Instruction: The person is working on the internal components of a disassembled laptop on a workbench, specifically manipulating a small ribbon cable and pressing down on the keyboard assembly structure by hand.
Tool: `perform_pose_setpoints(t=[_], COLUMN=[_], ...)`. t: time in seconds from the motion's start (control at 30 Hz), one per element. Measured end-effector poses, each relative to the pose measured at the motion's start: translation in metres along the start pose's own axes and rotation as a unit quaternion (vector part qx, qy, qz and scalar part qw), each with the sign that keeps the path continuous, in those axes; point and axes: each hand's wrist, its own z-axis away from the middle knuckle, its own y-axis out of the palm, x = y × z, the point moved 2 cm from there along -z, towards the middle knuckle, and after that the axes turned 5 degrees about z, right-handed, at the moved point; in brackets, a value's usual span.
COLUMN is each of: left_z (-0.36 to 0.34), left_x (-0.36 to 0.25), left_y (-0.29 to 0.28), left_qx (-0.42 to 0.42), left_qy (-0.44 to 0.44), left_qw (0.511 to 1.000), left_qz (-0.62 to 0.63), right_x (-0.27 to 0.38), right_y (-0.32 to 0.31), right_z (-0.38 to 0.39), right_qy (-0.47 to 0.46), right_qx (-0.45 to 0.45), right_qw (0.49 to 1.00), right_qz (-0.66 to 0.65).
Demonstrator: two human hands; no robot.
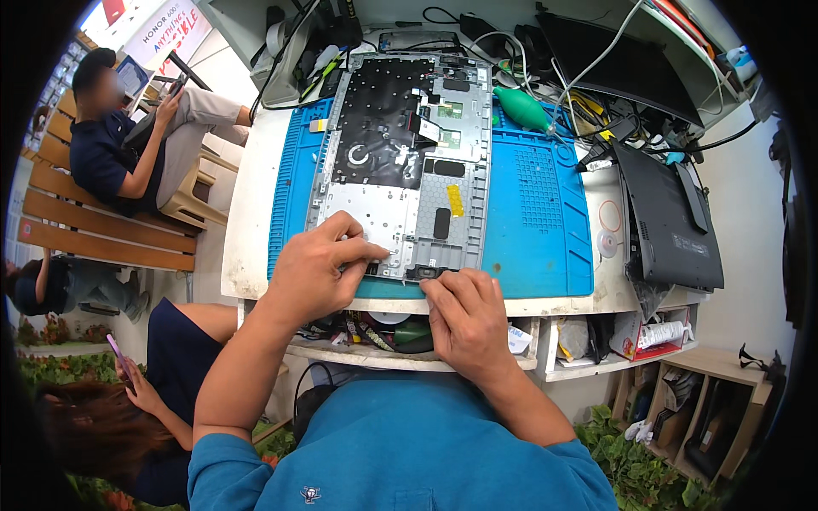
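Note:
A silver laptop top case [388, 204] lies inside-up before me, with black sheeting over the back of its keyboard area. My left hand [319, 260] is over the near left part, fingers curled and the index fingertip touching the bare metal panel. Whether a small part is pinched there cannot be seen. At the near edge, the fingers of my right hand [469, 319] are pressed together on the case's edge, beside a small black part [426, 272] that looks like a speaker. A strip of yellow tape [455, 201] sticks to the case's right half.
Under the case is a blue work mat [545, 247]. A green air blower bulb [521, 109] lies beyond it, near tangled cables. On the right a dark laptop shell [673, 217] leans by the wall. Two people sit to the left, one on a wooden bench [111, 234].

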Motion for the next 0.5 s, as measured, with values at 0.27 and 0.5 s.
perform_pose_setpoints(t=[0.27,0.5], left_z=[0.006,0.004], left_x=[-0.003,0.004], left_y=[0.013,-0.001], left_qx=[-0.058,-0.045], left_qy=[0.051,0.051], left_qw=[0.995,0.996], left_qz=[-0.070,-0.049], right_x=[0.001,0.001], right_y=[0.000,0.000], right_z=[0.000,-0.001], right_qy=[-0.002,-0.002], right_qx=[-0.003,0.000], right_qw=[1.000,1.000], right_qz=[0.008,0.002])
